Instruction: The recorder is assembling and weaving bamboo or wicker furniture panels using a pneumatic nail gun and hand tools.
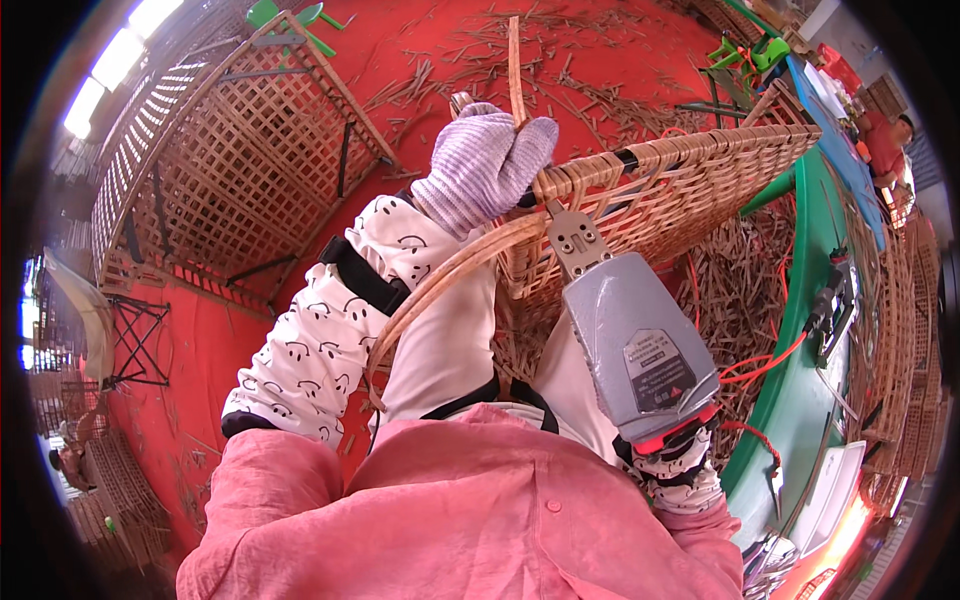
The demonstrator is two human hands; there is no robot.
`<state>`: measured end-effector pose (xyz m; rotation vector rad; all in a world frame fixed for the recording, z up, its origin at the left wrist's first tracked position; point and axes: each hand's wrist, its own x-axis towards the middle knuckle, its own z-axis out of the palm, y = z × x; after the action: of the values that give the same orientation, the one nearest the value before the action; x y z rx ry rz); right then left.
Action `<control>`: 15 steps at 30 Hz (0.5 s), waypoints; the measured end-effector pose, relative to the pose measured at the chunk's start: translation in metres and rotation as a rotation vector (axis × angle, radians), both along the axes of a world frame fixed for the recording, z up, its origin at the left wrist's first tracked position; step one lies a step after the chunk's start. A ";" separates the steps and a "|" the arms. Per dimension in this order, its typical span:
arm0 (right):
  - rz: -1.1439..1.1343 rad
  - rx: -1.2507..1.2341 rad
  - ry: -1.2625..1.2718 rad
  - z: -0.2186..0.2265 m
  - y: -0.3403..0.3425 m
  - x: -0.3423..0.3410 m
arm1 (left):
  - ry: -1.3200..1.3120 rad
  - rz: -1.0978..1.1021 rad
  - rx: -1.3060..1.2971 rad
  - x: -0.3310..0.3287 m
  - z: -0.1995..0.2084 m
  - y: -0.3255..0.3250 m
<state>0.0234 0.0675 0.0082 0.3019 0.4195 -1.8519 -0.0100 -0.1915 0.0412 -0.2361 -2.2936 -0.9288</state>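
Note:
My left hand [485,165], in a lilac knit glove, is closed around a thin light-brown cane strip [514,65] that sticks up past the fingers. Just beside it is the near corner of a woven wicker basket [690,190], tilted across my lap. My right hand, mostly hidden beneath it, holds up a grey staple gun [640,330]. The gun's metal nose touches or nearly touches the basket's wrapped rim. A doubled cane strip [450,270] curves from that rim down past my left forearm.
Another large wicker basket [240,160] lies on its side at left on the red floor [395,60]. Cane scraps [480,80] litter the floor. At right stands a green curved bench [800,330] with a black-handled tool [828,305]. An orange-red hose [765,370] runs by the gun. Another person [885,145] is at far right.

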 end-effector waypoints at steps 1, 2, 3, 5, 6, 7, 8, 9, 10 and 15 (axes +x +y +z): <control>0.004 -0.011 0.010 0.003 0.000 -0.001 | 0.008 -0.003 -0.006 0.000 0.000 0.000; 0.008 -0.040 0.018 0.005 0.000 0.000 | 0.015 -0.006 -0.011 0.001 0.000 -0.001; 0.016 -0.060 0.025 0.005 0.000 0.000 | 0.021 -0.008 -0.015 0.000 0.000 0.000; 0.026 -0.087 0.033 0.002 -0.002 -0.001 | 0.001 -0.050 -0.122 0.001 0.001 -0.001; 0.030 -0.092 0.040 -0.001 -0.003 -0.001 | 0.026 -0.055 -0.138 0.002 0.001 -0.001; 0.032 -0.095 0.048 -0.003 -0.003 -0.001 | 0.050 -0.038 -0.153 0.002 0.001 0.000; 0.036 -0.099 0.052 -0.006 -0.004 -0.001 | 0.047 -0.038 -0.101 0.001 0.000 0.001; 0.038 -0.101 0.060 -0.007 -0.003 -0.001 | 0.044 -0.017 -0.048 0.001 -0.001 0.002; 0.040 -0.105 0.069 -0.008 -0.003 -0.001 | 0.022 -0.008 -0.006 0.001 -0.002 0.003; 0.044 -0.101 0.115 -0.007 0.002 0.002 | 0.003 0.080 -0.014 0.002 -0.006 0.008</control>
<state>0.0255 0.0699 0.0014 0.1170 0.4072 -1.8459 -0.0083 -0.1837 0.0348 -0.1503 -2.2894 -0.8719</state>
